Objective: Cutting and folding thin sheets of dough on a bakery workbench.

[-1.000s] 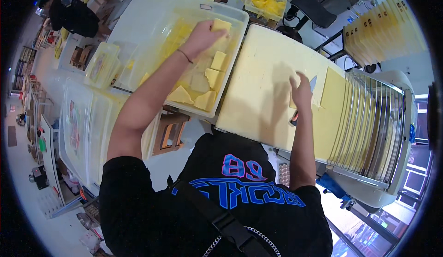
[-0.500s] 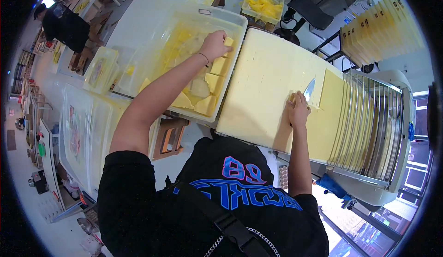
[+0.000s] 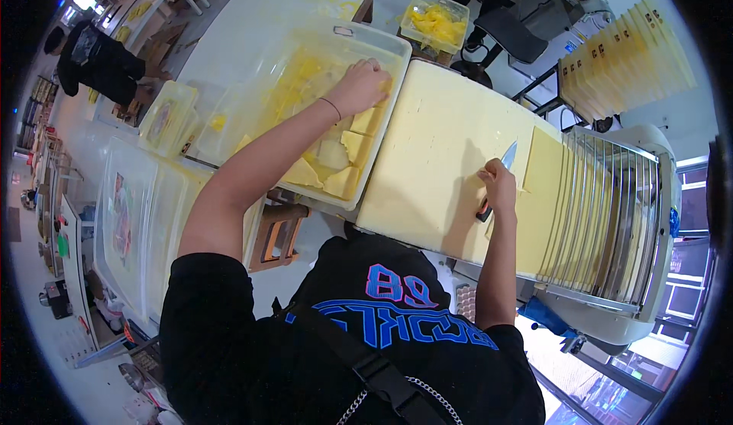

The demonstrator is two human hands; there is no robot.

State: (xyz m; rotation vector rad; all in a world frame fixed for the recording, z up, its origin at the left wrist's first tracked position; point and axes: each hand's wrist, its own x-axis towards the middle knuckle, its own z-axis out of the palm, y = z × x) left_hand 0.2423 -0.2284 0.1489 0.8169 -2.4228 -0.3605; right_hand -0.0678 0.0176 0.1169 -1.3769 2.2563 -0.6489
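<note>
My right hand [image 3: 498, 184] grips a knife [image 3: 504, 159] with its blade pointing away from me. The blade rests at the edge of a pale yellow dough sheet [image 3: 546, 196] lying on the cream conveyor belt [image 3: 435, 150]. My left hand [image 3: 365, 85] reaches over the right rim of a clear plastic tub [image 3: 305, 66], fingers closed on a yellow dough piece [image 3: 368, 119]. More cut dough squares [image 3: 328, 169] lie in the near end of the tub.
The dough sheeter's metal guard bars [image 3: 611, 219] stand to the right. A small tub of yellow scraps [image 3: 437, 22] sits beyond the belt. Lidded clear boxes [image 3: 141, 219] line the left. A wooden stool [image 3: 275, 234] stands under the tub. Another person [image 3: 99, 58] is far left.
My left hand has moved from the middle of the tub to its right rim. My right hand has slid toward me along the belt, and the knife blade now shows clearly.
</note>
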